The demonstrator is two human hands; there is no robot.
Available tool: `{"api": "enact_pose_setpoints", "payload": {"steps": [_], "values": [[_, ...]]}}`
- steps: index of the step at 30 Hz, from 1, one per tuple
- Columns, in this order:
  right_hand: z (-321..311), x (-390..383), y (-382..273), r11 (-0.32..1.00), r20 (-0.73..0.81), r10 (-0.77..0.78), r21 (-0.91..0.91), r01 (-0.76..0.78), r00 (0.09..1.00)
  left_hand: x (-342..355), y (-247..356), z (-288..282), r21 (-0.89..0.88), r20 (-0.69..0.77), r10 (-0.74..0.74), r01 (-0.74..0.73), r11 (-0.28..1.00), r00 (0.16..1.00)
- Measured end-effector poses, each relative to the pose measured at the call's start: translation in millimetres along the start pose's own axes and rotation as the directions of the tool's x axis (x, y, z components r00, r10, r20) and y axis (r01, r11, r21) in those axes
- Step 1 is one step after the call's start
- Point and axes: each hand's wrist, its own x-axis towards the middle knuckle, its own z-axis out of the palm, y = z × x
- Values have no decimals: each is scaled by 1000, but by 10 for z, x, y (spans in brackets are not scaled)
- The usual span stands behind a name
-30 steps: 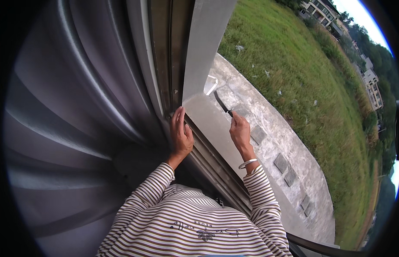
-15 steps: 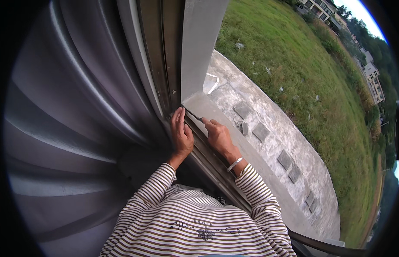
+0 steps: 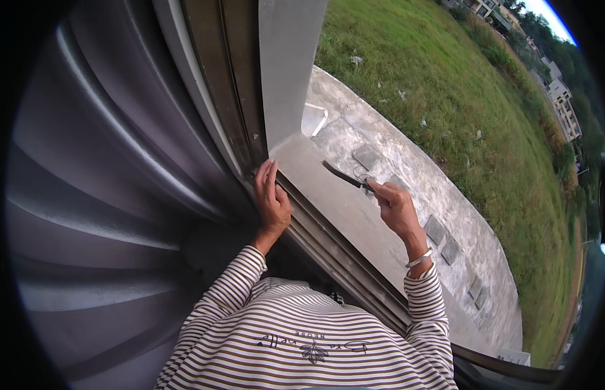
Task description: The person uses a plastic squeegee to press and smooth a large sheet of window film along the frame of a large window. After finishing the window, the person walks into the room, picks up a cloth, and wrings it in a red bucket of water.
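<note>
My left hand [image 3: 272,207] rests against the bottom corner of the dark metal window frame [image 3: 218,58], fingers extended close together along its edge. My right hand [image 3: 397,211], a bangle at its wrist, grips a thin black blade-like tool [image 3: 341,173] by its end, held out to the right over the pale sill [image 3: 302,172]. The tool is slightly curved and angles up toward the upper left. Between my hands runs the grooved track [image 3: 335,257] of the window, slanting down to the lower right.
A grey, shiny curtain [image 3: 94,156] hangs at the left. A pale wall reveal [image 3: 286,52] rises beside the frame. Outside and below are a concrete strip [image 3: 471,247] with several square slabs, a grassy field [image 3: 432,97], and distant buildings [image 3: 561,110] with trees.
Half a second ago my right hand and tool were at the track beside my left hand; they have since moved right, out over the sill. My left hand stays on the frame.
</note>
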Motion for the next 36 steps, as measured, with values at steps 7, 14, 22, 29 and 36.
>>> {"api": "enact_pose_setpoints", "payload": {"steps": [7,14,22,29,36], "values": [[620,-437,-150,974,80,-12,226,-6,997,-9,-24,39,0,-1,19,-19,1000,1000],[670,-526,262,991,-218,104,-59,-119,970,6,-14,-2,12,3,32,-32,999,999],[800,-338,316,997,-98,25,-76,-32,995,-1,-15,24,0,-6,39,-39,999,999],[918,-176,-119,991,64,-77,117,69,995,7,31,-9,15,7,26,-26,1000,1000],[922,171,-41,996,-118,-81,34,85,990,11,3,-24,-3,-27,25,-25,1000,999]]}}
